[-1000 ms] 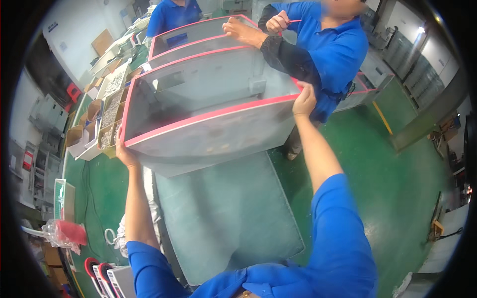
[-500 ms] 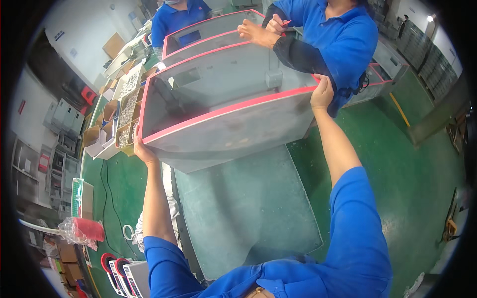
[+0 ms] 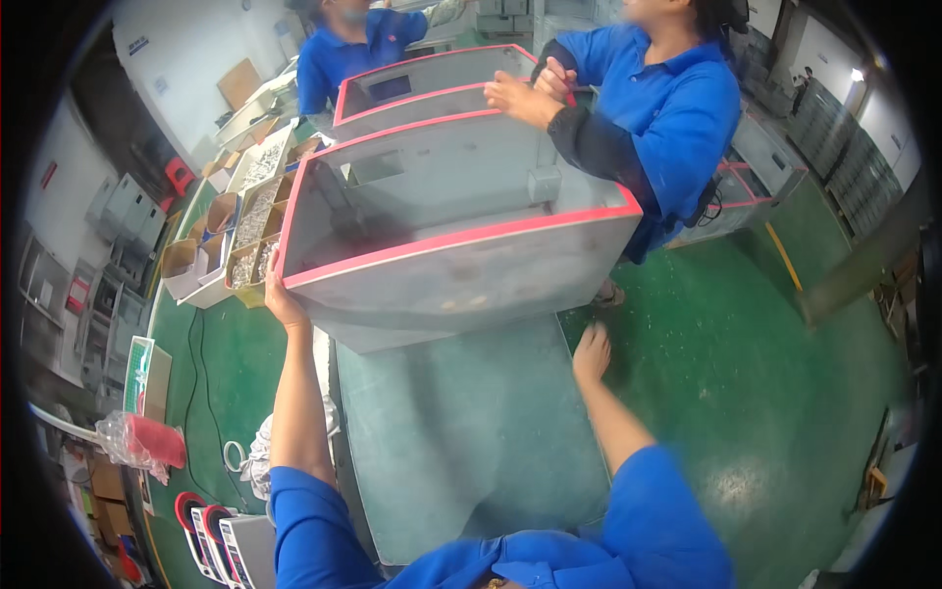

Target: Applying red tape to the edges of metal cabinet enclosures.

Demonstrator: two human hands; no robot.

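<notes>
A large grey metal cabinet (image 3: 471, 285) with its open side up and pink-red strips along its rim lies in front of me on a grey-green tabletop (image 3: 461, 422). My left hand (image 3: 282, 297) grips its left front corner, fingers along the edge and partly hidden. Off the cabinet, below its right front corner, my right hand (image 3: 592, 355) reaches forward with fingers stretched out and nothing in them. Inside the cabinet I see a rectangular cutout in the far wall and a small bracket.
Beyond stands another pink-rimmed cabinet (image 3: 432, 79). A co-worker in blue (image 3: 657, 108) leans over the right side; another co-worker (image 3: 343, 59) is farther left. Bins of small hardware (image 3: 257, 216) line the left bench. Wrapped red foam (image 3: 157, 444) hangs at lower left.
My right hand has let go of the cabinet's right corner and moved down and toward me. My left hand stays on the left corner. The view has shifted slightly.
</notes>
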